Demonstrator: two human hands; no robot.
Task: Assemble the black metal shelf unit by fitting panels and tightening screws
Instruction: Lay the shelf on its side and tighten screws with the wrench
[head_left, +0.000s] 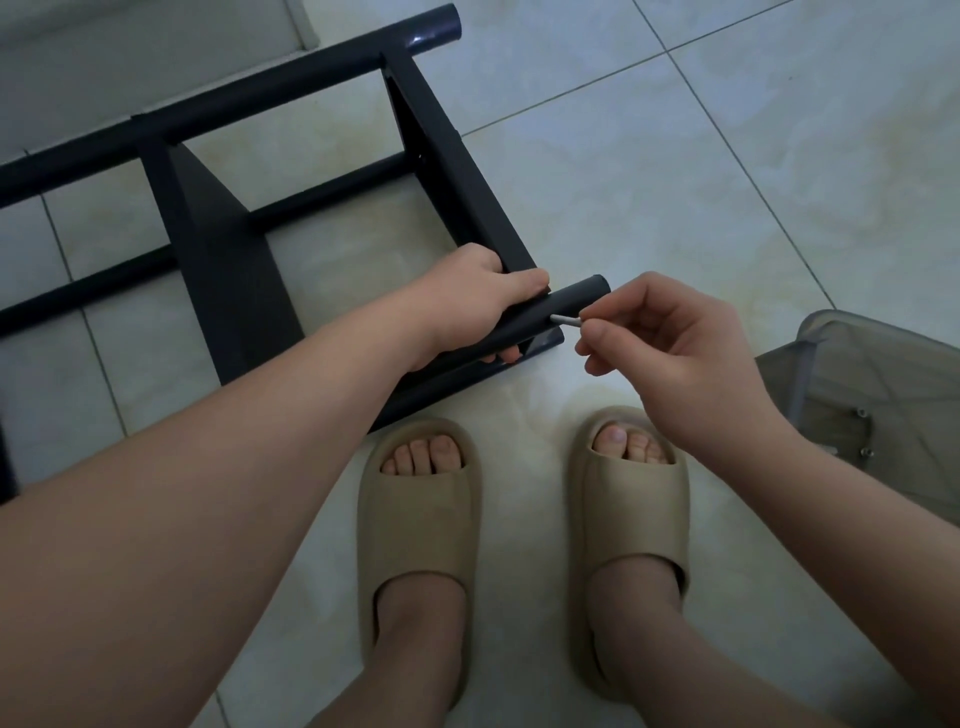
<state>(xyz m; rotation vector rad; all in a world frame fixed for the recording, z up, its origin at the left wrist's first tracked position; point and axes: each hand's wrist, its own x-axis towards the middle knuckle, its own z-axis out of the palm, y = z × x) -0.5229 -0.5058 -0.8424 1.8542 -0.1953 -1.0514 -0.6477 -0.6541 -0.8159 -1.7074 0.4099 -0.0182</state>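
Observation:
The black metal shelf unit (228, 249) lies on its side on the tiled floor, with two panels joined to long round tubes. My left hand (483, 296) grips the near black tube (566, 306) where the right-hand panel (457, 171) meets it. My right hand (670, 338) pinches a small silver tool or screw (566, 320) between thumb and forefinger, its tip set against the side of that tube near its open end.
My two feet in beige slippers (415, 519) stand on the tiles just below the frame. A translucent grey plastic container (872, 395) with small screws inside sits at the right edge. Bare tiles stretch to the upper right.

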